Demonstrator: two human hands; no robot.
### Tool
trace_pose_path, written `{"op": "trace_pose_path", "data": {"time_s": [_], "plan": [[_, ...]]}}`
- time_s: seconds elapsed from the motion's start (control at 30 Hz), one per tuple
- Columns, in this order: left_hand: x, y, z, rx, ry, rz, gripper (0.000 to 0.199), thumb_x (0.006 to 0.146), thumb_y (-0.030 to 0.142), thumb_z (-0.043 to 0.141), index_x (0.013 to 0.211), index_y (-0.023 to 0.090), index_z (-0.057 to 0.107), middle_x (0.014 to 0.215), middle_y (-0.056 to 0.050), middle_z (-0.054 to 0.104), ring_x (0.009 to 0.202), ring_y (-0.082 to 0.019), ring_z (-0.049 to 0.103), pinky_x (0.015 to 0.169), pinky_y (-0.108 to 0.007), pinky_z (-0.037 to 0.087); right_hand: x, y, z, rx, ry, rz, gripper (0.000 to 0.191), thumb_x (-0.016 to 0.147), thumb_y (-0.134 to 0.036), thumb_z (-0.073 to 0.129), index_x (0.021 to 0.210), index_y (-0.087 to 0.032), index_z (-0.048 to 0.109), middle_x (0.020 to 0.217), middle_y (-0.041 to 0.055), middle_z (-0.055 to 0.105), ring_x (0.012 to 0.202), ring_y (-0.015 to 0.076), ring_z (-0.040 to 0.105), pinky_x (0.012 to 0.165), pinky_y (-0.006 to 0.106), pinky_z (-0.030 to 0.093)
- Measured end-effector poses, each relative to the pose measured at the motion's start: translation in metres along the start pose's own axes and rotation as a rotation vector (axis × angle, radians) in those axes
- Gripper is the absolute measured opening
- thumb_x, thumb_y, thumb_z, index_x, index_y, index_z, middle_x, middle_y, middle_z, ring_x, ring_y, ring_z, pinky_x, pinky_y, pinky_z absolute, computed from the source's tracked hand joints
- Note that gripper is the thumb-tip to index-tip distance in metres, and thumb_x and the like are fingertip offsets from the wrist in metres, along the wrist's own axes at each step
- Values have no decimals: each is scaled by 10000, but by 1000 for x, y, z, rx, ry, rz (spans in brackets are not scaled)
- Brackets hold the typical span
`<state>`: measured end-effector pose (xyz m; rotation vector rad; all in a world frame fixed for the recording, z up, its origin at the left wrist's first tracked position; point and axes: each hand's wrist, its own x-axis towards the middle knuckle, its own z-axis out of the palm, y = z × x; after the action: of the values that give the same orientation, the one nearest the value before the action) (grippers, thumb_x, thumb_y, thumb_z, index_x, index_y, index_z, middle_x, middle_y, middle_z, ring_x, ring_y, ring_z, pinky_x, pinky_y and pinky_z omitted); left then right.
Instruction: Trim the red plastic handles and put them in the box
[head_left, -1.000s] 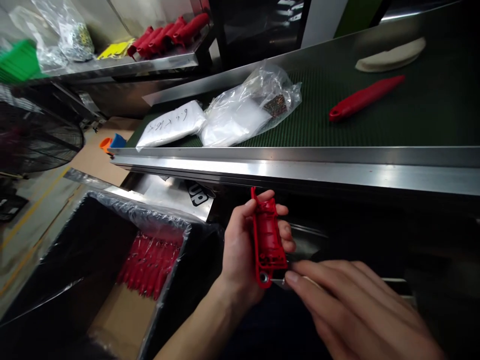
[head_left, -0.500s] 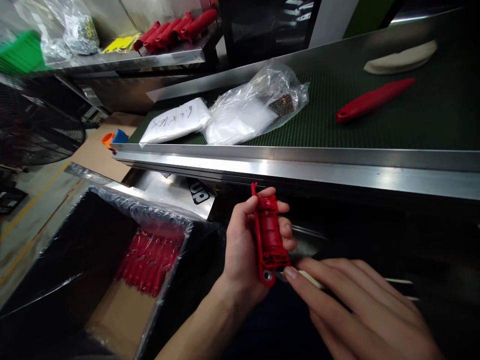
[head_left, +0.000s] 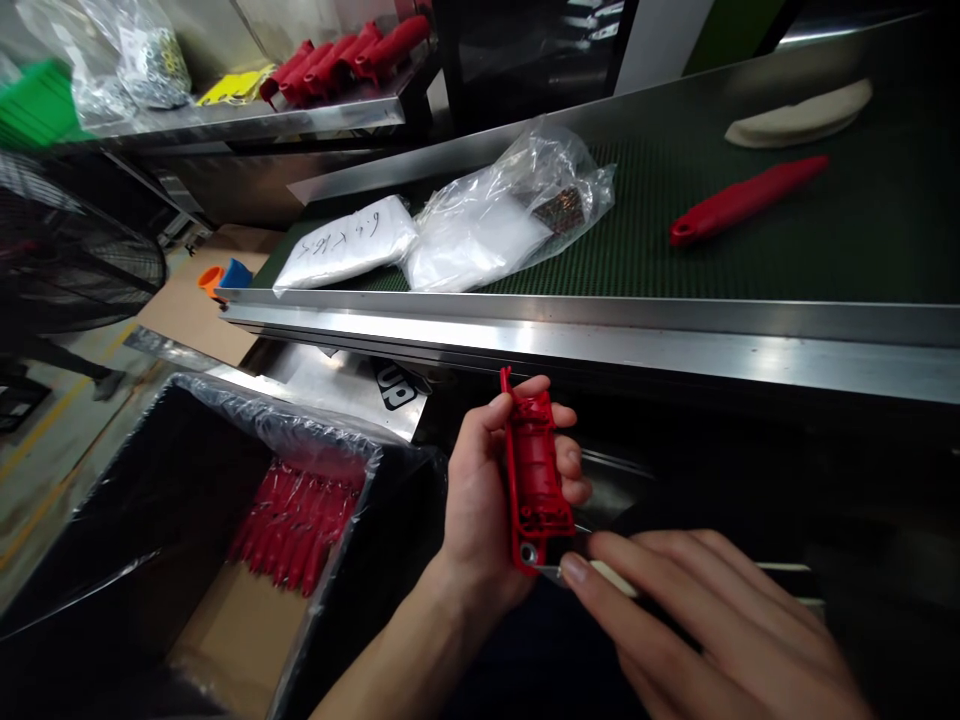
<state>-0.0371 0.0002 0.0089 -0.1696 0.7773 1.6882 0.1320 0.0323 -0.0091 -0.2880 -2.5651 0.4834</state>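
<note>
In our head view, a green belt point(head_left: 637, 262) with a metal edge point(head_left: 600, 338) runs across the workshop, carrying plastic bags point(head_left: 480, 240), a red handle point(head_left: 750, 200) and a pale curved piece point(head_left: 802, 115). More red parts point(head_left: 330, 68) sit on a steel bench point(head_left: 330, 118) at upper left. Our left grip point(head_left: 476, 490) wraps a hollow red casing point(head_left: 536, 465), held below the metal edge, its hollow side facing us. Our right grip point(head_left: 675, 600) pinches a small knife point(head_left: 616, 577), blade pointing at the casing's lower end; whether they touch, we cannot tell.

Dark fan point(head_left: 94, 245), green bin point(head_left: 37, 105), brown cardboard point(head_left: 191, 315)
</note>
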Motion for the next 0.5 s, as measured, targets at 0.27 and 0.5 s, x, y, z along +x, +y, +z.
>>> {"op": "trace_pose_path", "data": {"time_s": [0.27, 0.5], "plan": [[3, -1, 2, 1, -7, -25, 300, 955, 333, 411, 1108, 131, 572, 840, -43, 598, 553, -104, 539, 464, -179, 452, 0, 4, -4, 13, -4, 23, 348, 889, -63, 558, 1201, -180, 653, 1130, 52, 666, 1000, 186, 578, 868, 336, 423], [6, -3, 1, 28, 26, -16, 313, 944, 337, 424, 1121, 130, 579, 840, -46, 604, 545, -103, 532, 455, -182, 448, 3, 5, 0, -81, 52, 13, 292, 915, -104, 530, 1144, -207, 678, 1092, 31, 695, 934, 178, 635, 829, 329, 461]]}}
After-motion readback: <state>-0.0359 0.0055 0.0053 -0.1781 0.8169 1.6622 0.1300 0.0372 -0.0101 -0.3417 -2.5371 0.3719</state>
